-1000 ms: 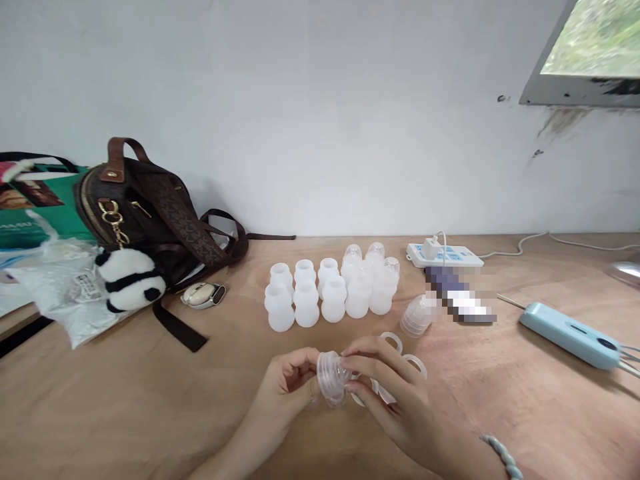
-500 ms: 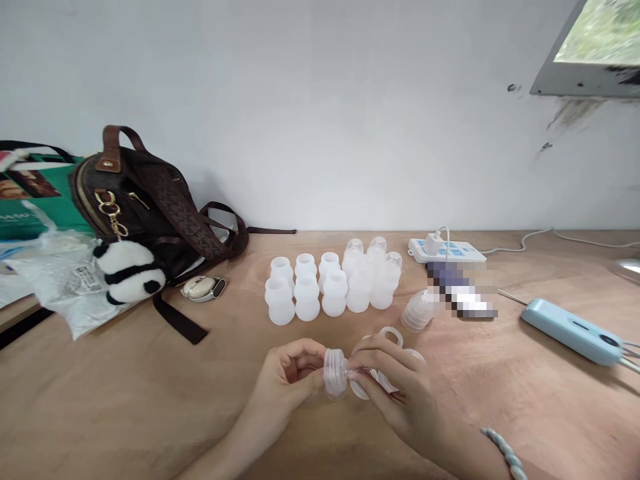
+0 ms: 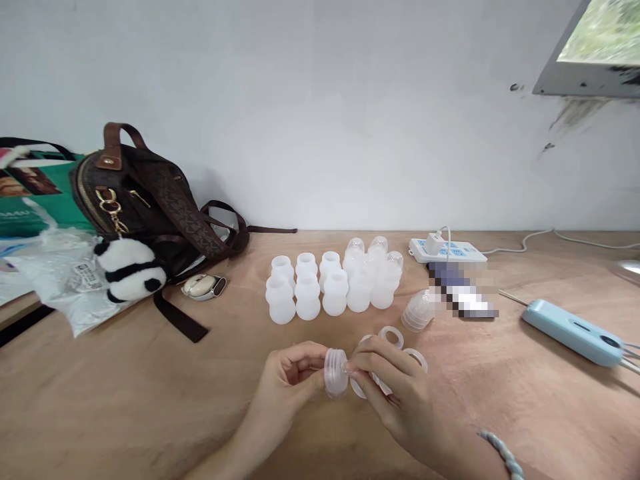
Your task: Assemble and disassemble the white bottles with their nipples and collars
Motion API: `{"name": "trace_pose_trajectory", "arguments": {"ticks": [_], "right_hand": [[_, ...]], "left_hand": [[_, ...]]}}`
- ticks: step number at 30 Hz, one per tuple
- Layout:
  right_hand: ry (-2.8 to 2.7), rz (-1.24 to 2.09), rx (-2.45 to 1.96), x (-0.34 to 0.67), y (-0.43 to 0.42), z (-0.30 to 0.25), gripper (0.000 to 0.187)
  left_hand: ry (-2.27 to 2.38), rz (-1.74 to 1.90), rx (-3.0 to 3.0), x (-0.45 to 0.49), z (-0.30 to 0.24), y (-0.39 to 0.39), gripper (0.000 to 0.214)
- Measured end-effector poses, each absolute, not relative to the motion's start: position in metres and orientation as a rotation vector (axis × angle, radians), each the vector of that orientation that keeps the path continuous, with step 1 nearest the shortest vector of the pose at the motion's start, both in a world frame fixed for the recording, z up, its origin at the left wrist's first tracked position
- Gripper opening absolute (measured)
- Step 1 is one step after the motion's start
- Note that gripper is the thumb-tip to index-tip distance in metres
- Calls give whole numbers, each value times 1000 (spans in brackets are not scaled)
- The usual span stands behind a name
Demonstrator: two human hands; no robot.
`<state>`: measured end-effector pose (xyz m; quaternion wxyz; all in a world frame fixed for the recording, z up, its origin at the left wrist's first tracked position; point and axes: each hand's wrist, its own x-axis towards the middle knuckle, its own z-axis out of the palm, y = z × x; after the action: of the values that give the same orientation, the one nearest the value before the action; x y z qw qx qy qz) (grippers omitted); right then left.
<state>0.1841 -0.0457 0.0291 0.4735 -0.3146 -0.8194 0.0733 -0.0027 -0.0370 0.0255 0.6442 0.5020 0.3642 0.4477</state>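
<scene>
My left hand (image 3: 295,377) grips a translucent screw ring (image 3: 335,372) of a baby bottle by its edge, with the ring turned on its side. From the other side my right hand (image 3: 393,383) pinches the clear teat (image 3: 345,367) that sticks out of the ring's middle. More translucent rings (image 3: 391,337) lie on the table behind and under my right hand, which partly covers them. Just beyond my hands stand several frosted white bottles (image 3: 335,293) in rows. Clear dome caps (image 3: 395,261) sit on a few at the right end.
Stacked clear caps (image 3: 419,312) lean to the right of the bottles. Beyond them are a partly blurred phone (image 3: 445,277), a power strip (image 3: 463,251) and a light blue device (image 3: 573,331) with cords. Leftward are a watch (image 3: 204,287), a backpack (image 3: 145,200) with a panda charm (image 3: 131,270), and a plastic bag (image 3: 75,280).
My right fingers have shifted slightly left, closer to the ring, and less of the teat shows between them and it. My left hand keeps its hold.
</scene>
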Motion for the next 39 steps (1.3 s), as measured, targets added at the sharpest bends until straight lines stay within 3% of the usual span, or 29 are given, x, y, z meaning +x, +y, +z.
{"name": "trace_pose_trajectory", "arguments": {"ticks": [9, 17, 24, 33, 39], "right_hand": [[-2064, 160, -828, 184, -46, 30, 24], [-1921, 424, -877, 181, -43, 31, 10], [-1899, 585, -991, 182, -38, 29, 10], [-1746, 1071, -919, 182, -35, 26, 6], [-1675, 974, -961, 180, -38, 24, 10]], "left_hand": [[861, 1022, 1129, -2, 27, -37, 30], [883, 1046, 1165, -2, 29, -38, 28], [899, 1077, 1272, -3, 30, -41, 21], [882, 1072, 1220, -7, 28, -43, 24], [797, 1033, 1190, -7, 29, -47, 24]]}}
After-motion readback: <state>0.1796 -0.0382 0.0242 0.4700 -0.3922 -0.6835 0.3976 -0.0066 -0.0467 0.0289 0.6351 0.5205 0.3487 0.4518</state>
